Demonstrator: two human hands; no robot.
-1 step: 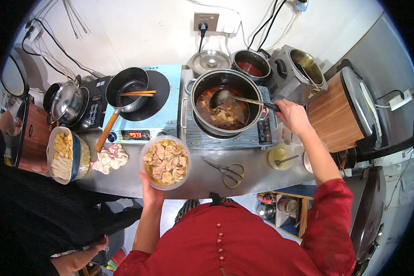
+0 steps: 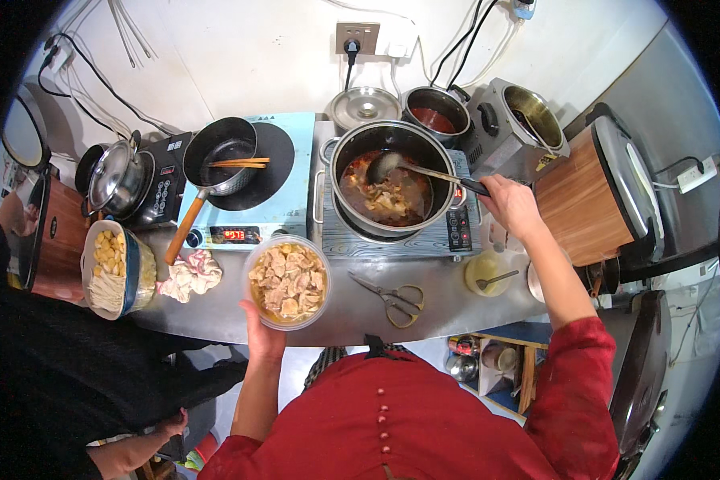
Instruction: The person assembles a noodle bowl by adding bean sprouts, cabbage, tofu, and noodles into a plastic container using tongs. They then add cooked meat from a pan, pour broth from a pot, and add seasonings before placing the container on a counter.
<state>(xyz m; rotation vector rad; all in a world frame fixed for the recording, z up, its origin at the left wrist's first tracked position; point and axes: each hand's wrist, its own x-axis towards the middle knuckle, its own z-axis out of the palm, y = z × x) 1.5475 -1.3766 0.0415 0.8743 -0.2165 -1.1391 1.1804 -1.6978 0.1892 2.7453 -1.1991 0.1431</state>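
Note:
My left hand [image 2: 266, 336] holds a clear round plastic tub [image 2: 326, 298] by its near left side, the thumb up along the wall and the fingers hidden beneath. Pale cooked meat chunks [image 2: 288, 276] in liquid fill the tub. My right hand [image 2: 510, 205] grips the black handle of a metal ladle [image 2: 385, 166], whose bowl rests in a deep stockpot [image 2: 392, 134]. Reddish-brown broth with floating pieces [image 2: 388, 200] fills part of that pot. It stands on a wood-patterned induction cooker [image 2: 448, 244].
Scissors [image 2: 392, 300] lie on the metal counter between the tub and a yellowish cup with a spoon [image 2: 488, 272]. To the left, a saucepan [image 2: 236, 180] with chopsticks sits on a light-blue cooker [image 2: 292, 216]. A cloth [image 2: 192, 276] and a food basin [image 2: 142, 276] are beside it. Another person's dark sleeve [image 2: 96, 376] is at left.
The ladle bowl has shifted slightly in the pot, and the pieces in the broth have moved a little. Both hands stay nearly where they were.

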